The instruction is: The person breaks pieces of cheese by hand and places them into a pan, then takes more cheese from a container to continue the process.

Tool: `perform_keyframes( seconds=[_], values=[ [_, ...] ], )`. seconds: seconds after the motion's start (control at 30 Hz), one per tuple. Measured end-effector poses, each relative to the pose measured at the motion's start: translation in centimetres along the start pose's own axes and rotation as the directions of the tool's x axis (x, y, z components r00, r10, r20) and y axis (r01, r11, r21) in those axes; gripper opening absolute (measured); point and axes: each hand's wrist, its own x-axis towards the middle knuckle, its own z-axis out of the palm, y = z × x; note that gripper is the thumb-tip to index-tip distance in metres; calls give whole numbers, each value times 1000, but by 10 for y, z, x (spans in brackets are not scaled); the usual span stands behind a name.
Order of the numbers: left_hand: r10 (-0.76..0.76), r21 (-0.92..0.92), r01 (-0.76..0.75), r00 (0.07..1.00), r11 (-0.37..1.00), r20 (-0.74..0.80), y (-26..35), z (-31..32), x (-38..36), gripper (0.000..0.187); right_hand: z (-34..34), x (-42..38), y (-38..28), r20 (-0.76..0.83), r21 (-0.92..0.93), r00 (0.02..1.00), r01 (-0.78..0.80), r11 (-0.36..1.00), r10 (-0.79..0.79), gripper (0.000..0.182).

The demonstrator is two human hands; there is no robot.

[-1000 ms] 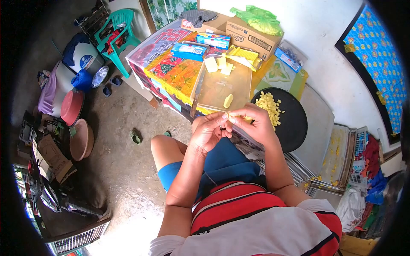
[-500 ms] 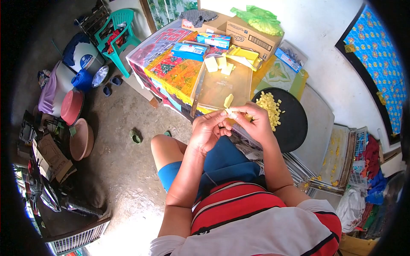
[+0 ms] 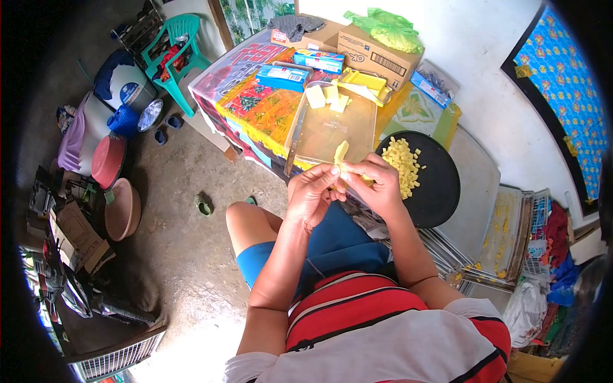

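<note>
A small, thin, pale yellow wrapper-like piece (image 3: 341,150) stands up from between my hands, over the near edge of a cutting board (image 3: 338,131). My left hand (image 3: 311,194) pinches its lower end between thumb and fingertips. From the other side, my right hand (image 3: 381,183) meets it with thumb and forefinger closed on the same end. The fingertips hide that lower end. Yellow squares and slabs (image 3: 316,96) rest at the board's far side. Beside my right hand, small yellow cubes (image 3: 403,163) are heaped on a round black tray (image 3: 440,185).
A knife (image 3: 294,143) lies along the board's left edge. Blue boxes (image 3: 283,77), a yellow container (image 3: 364,81) and a cardboard box (image 3: 373,56) stand farther back on the patterned tablecloth (image 3: 255,105). Stacked metal trays (image 3: 495,230) are at the right, a green chair (image 3: 179,54) at the far left.
The yellow piece stands a little more upright and shows a narrower side. My right hand's fingers have shifted slightly left, closer to my left fingertips. The rest looks the same.
</note>
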Motion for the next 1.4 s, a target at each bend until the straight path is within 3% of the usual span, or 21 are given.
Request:
perform_keyframes(
  seconds=[0.17, 0.27, 0.37, 0.47, 0.67, 0.97, 1.07, 1.27, 1.4],
  values=[
    [-8, -66, 8, 1000, 998, -6, 3, -3, 0, 19, 2, 0, -3, 50, 1, 997, -63, 998, 63, 23],
    [-3, -71, 3, 1000, 997, 6, 6, -1, -2, 19, 4, 0, 3, 45, 75, 999, 6, 997, -10, 27],
    [-30, -73, 35, 997, 997, 65, 7, -5, -3, 19, 4, -1, -1, 66, 210, 988, -150, 966, 139, 29],
    [-65, -80, 69, 997, 994, 52, 10, -2, -5, 18, -4, 2, -8, 206, 247, 953, -271, 930, 223, 29],
    [-72, -33, 74, 995, 997, 69, 13, -1, -7, 21, -2, 0, 1, 244, 300, 953, -250, 921, 179, 29],
    [-27, 94, 30, 999, 995, -37, 13, -3, -5, 23, 1, 7, -10, 103, -84, 992, -69, 994, 77, 25],
    [57, 228, -36, 995, 973, -86, 8, -3, -3, 21, 1, 9, -14, 101, -184, 994, -17, 983, 36, 25],
    [139, 358, -103, 987, 928, -76, 7, -1, -3, 26, 0, 10, -17, 107, -270, 994, 5, 963, 25, 24],
    [103, 303, -65, 989, 951, -110, 8, 1, -2, 20, 2, 9, -14, 81, -272, 997, 21, 962, 1, 22]
  ],
)
